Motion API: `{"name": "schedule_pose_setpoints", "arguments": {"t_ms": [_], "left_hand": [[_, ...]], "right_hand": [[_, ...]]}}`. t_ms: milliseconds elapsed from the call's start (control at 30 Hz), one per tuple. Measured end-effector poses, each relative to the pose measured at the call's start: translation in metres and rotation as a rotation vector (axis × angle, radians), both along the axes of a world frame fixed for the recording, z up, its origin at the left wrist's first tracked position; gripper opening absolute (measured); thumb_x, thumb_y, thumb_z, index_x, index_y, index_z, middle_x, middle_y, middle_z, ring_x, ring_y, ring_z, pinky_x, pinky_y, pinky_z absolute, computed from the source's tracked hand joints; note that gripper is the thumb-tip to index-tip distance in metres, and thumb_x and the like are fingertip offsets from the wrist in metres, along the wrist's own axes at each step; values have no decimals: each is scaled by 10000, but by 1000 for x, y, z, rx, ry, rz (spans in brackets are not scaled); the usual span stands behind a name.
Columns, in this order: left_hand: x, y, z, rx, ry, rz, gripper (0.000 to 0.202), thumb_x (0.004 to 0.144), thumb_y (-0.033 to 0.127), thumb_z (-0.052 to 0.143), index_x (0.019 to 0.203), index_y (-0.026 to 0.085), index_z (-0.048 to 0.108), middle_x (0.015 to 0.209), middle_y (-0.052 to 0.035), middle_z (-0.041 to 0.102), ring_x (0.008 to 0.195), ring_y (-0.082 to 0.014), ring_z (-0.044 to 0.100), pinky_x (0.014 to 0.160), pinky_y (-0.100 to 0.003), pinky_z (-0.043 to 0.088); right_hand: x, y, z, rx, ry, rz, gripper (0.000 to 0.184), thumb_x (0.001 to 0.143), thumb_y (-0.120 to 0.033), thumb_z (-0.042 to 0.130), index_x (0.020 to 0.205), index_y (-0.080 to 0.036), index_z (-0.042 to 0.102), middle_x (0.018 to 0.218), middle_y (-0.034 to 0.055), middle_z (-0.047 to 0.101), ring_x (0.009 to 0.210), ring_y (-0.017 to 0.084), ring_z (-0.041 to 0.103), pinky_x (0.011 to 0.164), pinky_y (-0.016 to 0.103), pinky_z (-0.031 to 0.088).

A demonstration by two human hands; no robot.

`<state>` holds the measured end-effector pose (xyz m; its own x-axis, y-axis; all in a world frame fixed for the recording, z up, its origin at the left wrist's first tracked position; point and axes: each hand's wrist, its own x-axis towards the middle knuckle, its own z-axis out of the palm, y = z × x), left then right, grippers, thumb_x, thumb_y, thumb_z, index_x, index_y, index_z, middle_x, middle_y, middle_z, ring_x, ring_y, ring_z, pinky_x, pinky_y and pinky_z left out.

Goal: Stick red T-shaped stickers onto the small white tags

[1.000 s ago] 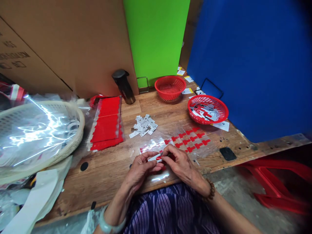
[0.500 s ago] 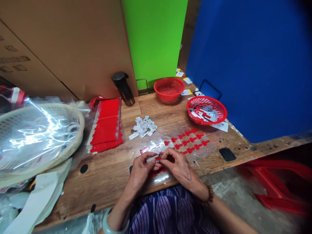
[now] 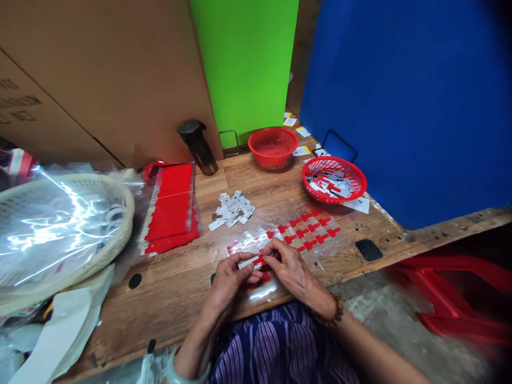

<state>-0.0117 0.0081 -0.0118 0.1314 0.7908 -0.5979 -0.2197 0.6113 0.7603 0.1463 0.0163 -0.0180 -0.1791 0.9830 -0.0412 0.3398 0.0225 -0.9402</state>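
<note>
White strip (image 3: 248, 262), gripped between my left hand (image 3: 229, 278) and right hand (image 3: 294, 272), seems light, stiff; its edges hold best.

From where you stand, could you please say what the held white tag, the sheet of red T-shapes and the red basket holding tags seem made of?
White tag: perhaps card or plastic, smooth-looking, straight-edged.
Sheet: probably glossy plastic film, with glare and tabletop showing through.
Red basket: likely moulded plastic, slightly shiny, evenly perforated.
</note>
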Motion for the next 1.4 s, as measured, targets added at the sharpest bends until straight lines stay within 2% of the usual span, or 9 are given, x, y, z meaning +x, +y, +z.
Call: {"name": "schedule_pose_setpoints", "arguments": {"t_ms": [167,467,733,800,900,967,1100,1233,1400], "left_hand": [[0,0,0,-34,-6,-3,355,659,185,730,962,98,568,631,-92,712,540,-129,666,564,-177,518],[-2,0,-1,-1,-20,-20,374,636,215,750,943,91,575,637,-91,714,547,-132,669,573,-177,522],[-3,-1,-4,-3,-5,-12,376,652,231,739,961,96,573,637,-89,718,532,-124,664,567,-176,520],[-2,0,-4,-5,-4,-4,365,652,222,738,951,95,571,628,-92,716,528,-126,664,561,-176,520],[-1,0,-4,-17,-15,1,348,656,202,735,942,93,569,622,-96,713,524,-126,664,546,-167,516],[0,1,-4,-23,-16,10,340,662,185,730,946,91,567,620,-97,712,525,-127,665,545,-167,518],[-1,1,-5,-32,-2,20,328,678,157,713,962,88,564,624,-98,712,523,-128,666,547,-170,524],[-1,0,-4,-42,-10,10,323,670,151,717,952,90,572,608,-80,707,516,-123,663,542,-167,524],[1,0,-2,-27,-37,-28,363,644,175,738,955,87,573,616,-80,708,536,-126,667,559,-172,525]], "right_hand": [[-1,1,3,20,-25,3,120,803,-105,464,745,-194,521,704,-24,541,646,124,499,612,245,369],[-3,-2,-2,81,-119,-10,112,815,-107,466,762,-195,511,729,-18,547,670,126,498,640,250,369],[-6,0,-2,78,-107,-20,110,800,-99,482,742,-188,508,714,-22,545,667,118,507,641,244,374],[-6,0,-5,61,-84,-30,105,803,-106,481,834,-197,525,724,-24,545,674,120,517,653,248,390],[-5,0,-9,26,-34,-46,358,793,-108,494,1129,-221,448,725,-36,538,664,123,529,664,254,418],[-2,2,-9,32,-28,-59,415,788,-115,501,1180,-220,417,741,-31,534,670,125,533,667,256,430],[6,6,-6,8,-41,-76,155,858,-193,430,973,-189,533,733,-7,539,626,117,535,600,241,439],[10,7,-5,-197,67,71,256,908,-339,363,816,-179,540,622,-22,528,471,91,514,444,201,404],[5,7,-11,-281,159,144,221,862,-360,451,800,-167,538,584,-31,543,428,71,500,407,173,377]]}}
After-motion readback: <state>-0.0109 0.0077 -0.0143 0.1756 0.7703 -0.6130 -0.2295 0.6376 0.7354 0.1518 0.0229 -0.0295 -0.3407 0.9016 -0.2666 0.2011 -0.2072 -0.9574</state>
